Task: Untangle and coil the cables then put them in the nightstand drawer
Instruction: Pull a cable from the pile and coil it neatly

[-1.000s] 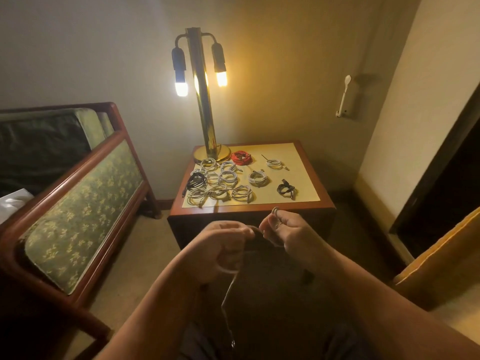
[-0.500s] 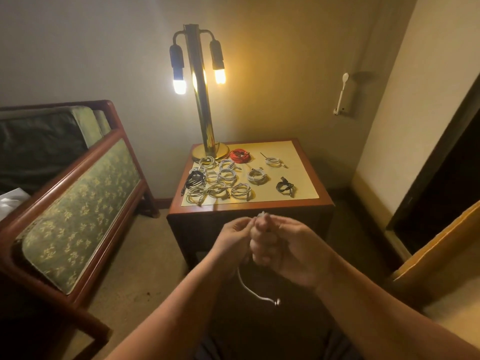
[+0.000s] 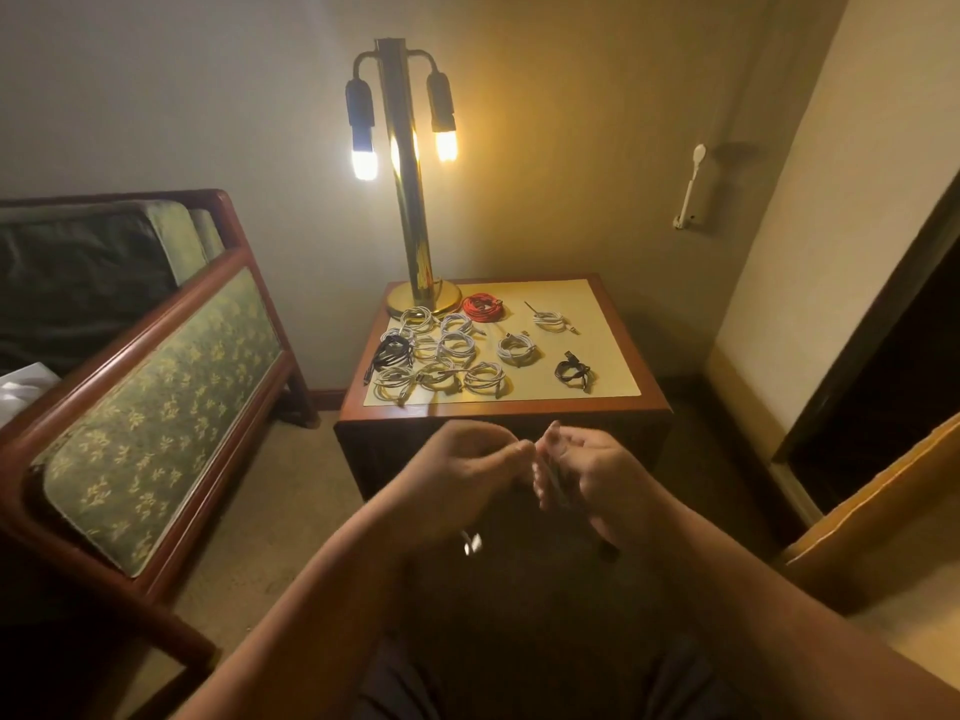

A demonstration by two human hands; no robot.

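Now grips cable (image 3: 471,542) with curled left hand (image 3: 467,472) and curled right hand (image 3: 592,472), fingertips nearly touching; lets its end dangle below left hand. Faces coiled cables (image 3: 453,348) on counter (image 3: 498,411) beyond hands.

No text, label, brand, number or sign can be read. Nothing legible is seen on the coiled cables (image 3: 457,350) laid on the nightstand (image 3: 519,409), on the lamp (image 3: 410,226) at its far left corner, or on the cable (image 3: 470,542) held nearest.
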